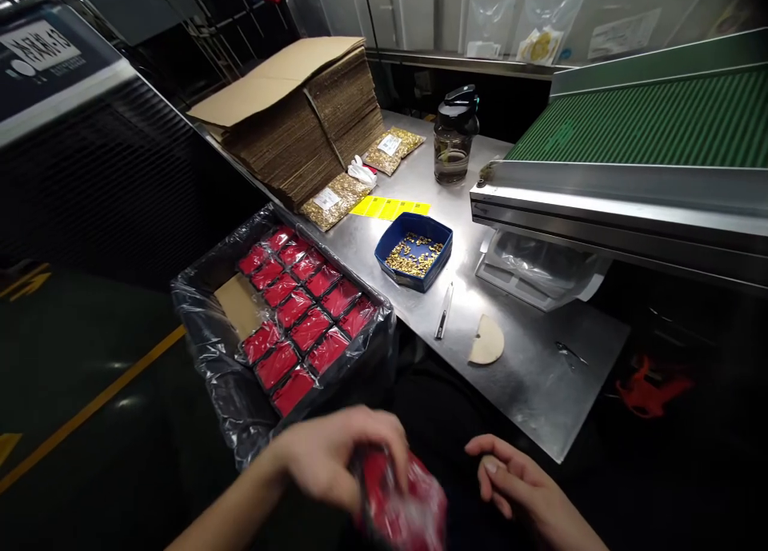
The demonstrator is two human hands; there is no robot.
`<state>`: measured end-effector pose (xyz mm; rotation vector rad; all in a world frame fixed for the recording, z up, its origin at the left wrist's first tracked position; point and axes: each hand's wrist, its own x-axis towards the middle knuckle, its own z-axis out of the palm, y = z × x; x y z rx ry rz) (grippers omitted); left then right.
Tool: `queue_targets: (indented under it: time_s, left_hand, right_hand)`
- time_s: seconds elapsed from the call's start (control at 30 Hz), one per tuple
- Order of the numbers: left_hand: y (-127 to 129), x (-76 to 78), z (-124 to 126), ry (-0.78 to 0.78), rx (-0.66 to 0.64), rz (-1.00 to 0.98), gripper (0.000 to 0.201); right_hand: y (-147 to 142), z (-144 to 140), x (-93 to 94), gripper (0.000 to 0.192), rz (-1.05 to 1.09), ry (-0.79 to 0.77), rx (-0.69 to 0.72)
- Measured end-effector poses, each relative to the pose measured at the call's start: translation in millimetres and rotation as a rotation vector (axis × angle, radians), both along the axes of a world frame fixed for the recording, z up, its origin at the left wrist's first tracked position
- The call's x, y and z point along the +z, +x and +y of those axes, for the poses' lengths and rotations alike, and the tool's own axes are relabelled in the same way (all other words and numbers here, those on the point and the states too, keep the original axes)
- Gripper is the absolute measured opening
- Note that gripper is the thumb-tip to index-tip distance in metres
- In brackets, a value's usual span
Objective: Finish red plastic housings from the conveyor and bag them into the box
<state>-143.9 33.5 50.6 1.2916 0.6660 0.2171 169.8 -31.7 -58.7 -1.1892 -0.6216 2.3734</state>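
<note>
Nearest the camera, the left hand (336, 455) curls its fingers over a small red packet wrapped in clear plastic (405, 499), gripping it low in the view; the packet is blurred, so its contents cannot be made out. Just to the right, the right hand (519, 479) hangs apart from the packet with its fingers loosely bent and nothing in them.

Beyond the left hand stands a black box lined with a clear plastic bag (204, 327), filled with rows of the same red packets (300, 315); a bare patch of brown cardboard (237, 303) shows at its left side.

To the right of the box lies a stainless steel table (540, 391). Near its front edge rest a half-round tan cardboard piece (487, 341) and, just left of it, a slim metal pen-like tool (444, 311). Farther back sits a blue plastic tray holding small gold-coloured pieces (415, 251), with yellow labels (390, 207) behind it and clear bags of gold pieces (336, 199) to the left.

At the far left rises a stack of flattened brown corrugated cartons (300, 119); a dark lidded water bottle (456, 135) stands far centre, and a green ribbed conveyor belt (648, 123) slopes along the right.
</note>
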Motion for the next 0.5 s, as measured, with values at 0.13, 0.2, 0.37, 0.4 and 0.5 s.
queue_targets:
  time_s: [0.13, 0.2, 0.37, 0.4, 0.5]
  left_hand:
    - [-134.2, 21.0, 35.6, 0.091, 0.722, 0.333, 0.081]
    - [-201.3, 27.2, 55.8, 0.123, 0.907, 0.497, 0.095]
    - [-305.3, 19.7, 94.7, 0.011, 0.889, 0.828, 0.098]
    - [-314.7, 13.1, 99.3, -0.006, 0.867, 0.885, 0.096]
    - [-329.4, -9.9, 109.4, -0.016, 0.792, 1.007, 0.067]
  right_hand:
    - [17.6, -2.1, -0.2, 0.048, -0.072, -0.098, -0.108]
    - [22.2, -2.3, 1.4, 0.048, -0.102, -0.12, -0.13]
    - [20.1, -0.2, 3.4, 0.054, -0.172, -0.125, -0.143]
    - [18.7, -0.2, 3.0, 0.055, -0.179, -0.121, -0.143]
    - [15.5, -3.1, 0.0, 0.057, -0.185, -0.106, -0.141]
